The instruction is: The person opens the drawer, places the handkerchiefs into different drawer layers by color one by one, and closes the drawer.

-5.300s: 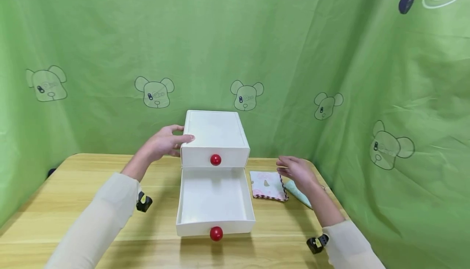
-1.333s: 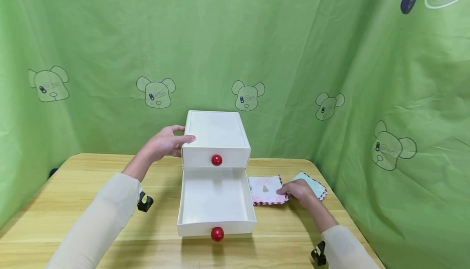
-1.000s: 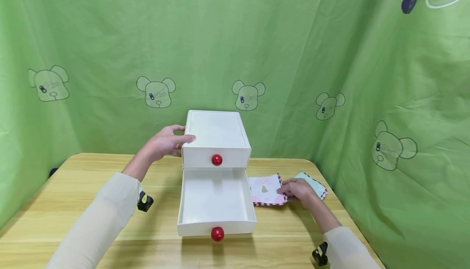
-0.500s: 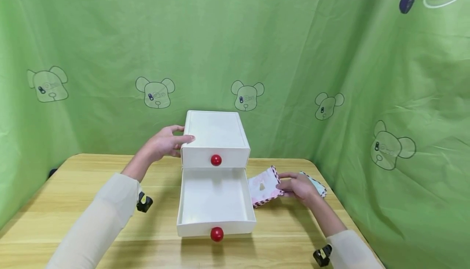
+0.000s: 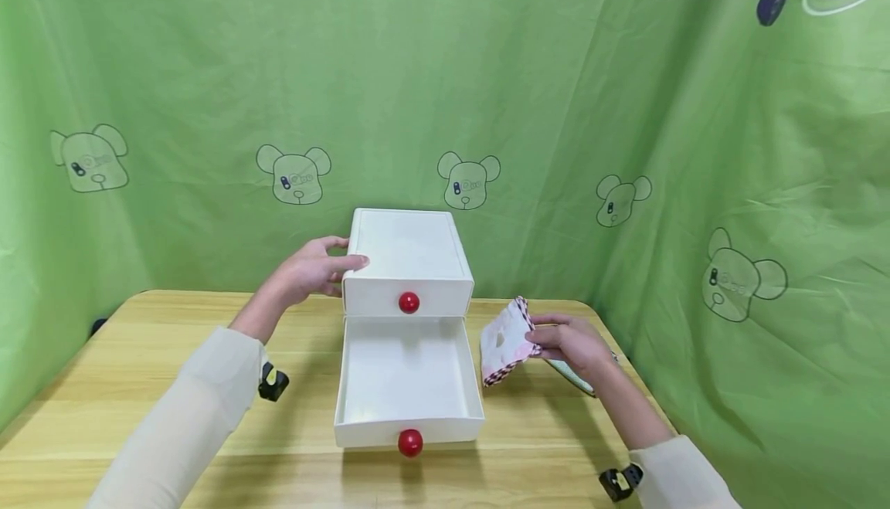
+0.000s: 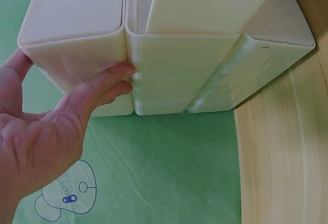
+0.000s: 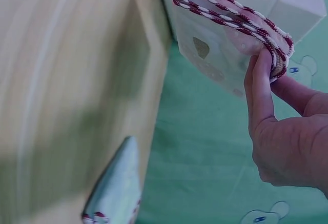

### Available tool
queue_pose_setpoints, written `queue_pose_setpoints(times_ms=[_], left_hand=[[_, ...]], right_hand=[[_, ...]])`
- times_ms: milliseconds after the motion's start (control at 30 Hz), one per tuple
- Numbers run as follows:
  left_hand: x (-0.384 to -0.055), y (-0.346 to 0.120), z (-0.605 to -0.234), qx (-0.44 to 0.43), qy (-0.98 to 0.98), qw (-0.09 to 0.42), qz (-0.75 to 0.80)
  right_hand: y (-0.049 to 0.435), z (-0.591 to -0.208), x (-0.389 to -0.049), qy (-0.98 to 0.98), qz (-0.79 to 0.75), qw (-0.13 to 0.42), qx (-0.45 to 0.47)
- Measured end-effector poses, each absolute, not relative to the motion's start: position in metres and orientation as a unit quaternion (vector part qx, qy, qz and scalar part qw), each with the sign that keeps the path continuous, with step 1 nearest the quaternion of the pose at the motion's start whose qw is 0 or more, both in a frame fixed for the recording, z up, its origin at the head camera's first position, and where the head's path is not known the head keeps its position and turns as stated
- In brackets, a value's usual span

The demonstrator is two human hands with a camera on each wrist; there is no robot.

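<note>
A white drawer cabinet with red ball knobs stands at the table's middle. Its open drawer juts toward the viewer with a bare inside. My left hand rests on the cabinet's upper left edge, thumb on top and fingers along the side wall. In the left wrist view, those fingertips touch the side of the upper unit. To the right of the drawer, my right hand pinches a white-and-pink folded handkerchief by its maroon-and-white edge. The handkerchief is tilted, and its layers show in the right wrist view.
A pale green folded cloth lies on the wooden table, partly hidden behind my right hand. Green curtains with bear-head prints hang behind the table and at both sides.
My right hand has come down to the white-and-pink handkerchief, pinched its right edge and raised it into a tilt. My left hand and the cabinet have stayed in place.
</note>
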State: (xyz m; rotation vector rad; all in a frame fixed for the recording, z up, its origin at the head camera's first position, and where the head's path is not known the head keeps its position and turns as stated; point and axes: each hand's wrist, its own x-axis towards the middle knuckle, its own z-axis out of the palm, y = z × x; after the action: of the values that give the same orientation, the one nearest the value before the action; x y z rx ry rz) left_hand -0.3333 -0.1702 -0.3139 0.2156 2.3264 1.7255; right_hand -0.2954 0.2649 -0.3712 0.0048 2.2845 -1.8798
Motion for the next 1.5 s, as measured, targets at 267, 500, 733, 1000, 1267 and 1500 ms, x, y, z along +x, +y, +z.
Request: queue_pose_setpoints(times_ms=[267,500,733,1000,1267,1500], left_hand=[[-0.334,-0.17,-0.314,0.073,0.793,0.122,0.592],[-0.332,-0.17,-0.313,0.071,0.797,0.12,0.587],[-0.332,-0.17,-0.312,0.069,0.799,0.122,0.585],[-0.332,-0.171,-0.311,0.073,0.797,0.122,0.586],[-0.331,-0.17,-0.312,0.074,0.795,0.123,0.589],[-0.331,-0.169,-0.311,0.079,0.797,0.122,0.586]], right_hand=[[0.261,-0.341,-0.284,0.768,-0.634,0.085,-0.028],[0.256,-0.311,-0.272,0.785,-0.614,0.075,-0.04],[0.25,-0.288,-0.26,0.781,-0.614,0.085,-0.073],[0.237,-0.277,-0.248,0.78,-0.61,0.102,-0.098],[0.22,-0.278,-0.238,0.76,-0.626,0.128,-0.119],[0.201,-0.291,-0.237,0.739,-0.645,0.15,-0.122]])
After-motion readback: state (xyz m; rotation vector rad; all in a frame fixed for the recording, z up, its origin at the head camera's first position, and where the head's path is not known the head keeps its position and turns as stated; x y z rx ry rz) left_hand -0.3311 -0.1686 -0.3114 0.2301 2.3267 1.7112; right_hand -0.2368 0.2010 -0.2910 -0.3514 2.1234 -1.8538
